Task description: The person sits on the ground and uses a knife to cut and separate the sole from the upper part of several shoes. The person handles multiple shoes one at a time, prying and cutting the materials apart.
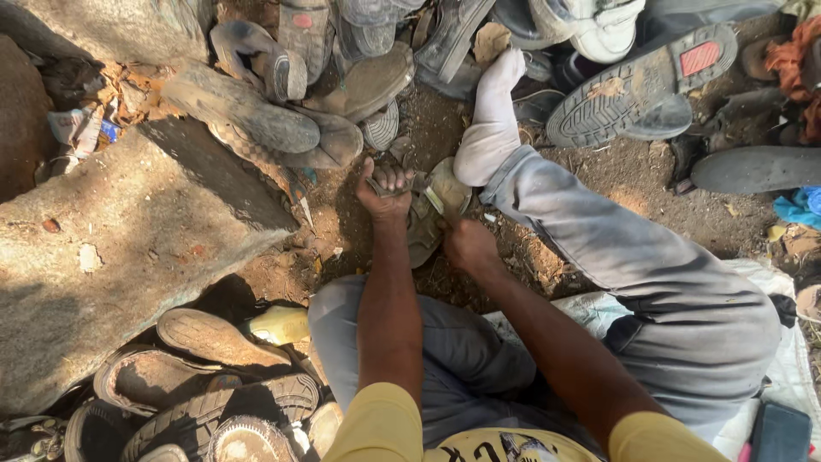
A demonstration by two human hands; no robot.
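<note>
Item: worn sandal (425, 214), dusty tan-grey, flat sole w/ strap, lying on bare dirt at frame centre, just left of the white-socked foot (492, 120). Left hand (385, 190) curled over the sandal's strap end, fingers clenched on it. Right hand (469, 246) at the sandal's near edge, touching it; grip hidden under the knuckles, can't tell if clamped or loose. Grey trouser legs, soft and creased, fill lower centre and right. Large rough stone slab (128, 248), upper to mid left, sharp edge close to the left hand. Shoe heap (291, 94) along the top: scuffed, gritty soles; black ribbed sole w/ red patch (641, 85) upper right. More tyre-tread soles (214, 402) lower left, part cut off by frame edge. Free room: small dirt patch around the sandal only. White sack (782, 359) under the right leg, mostly hidden.
</note>
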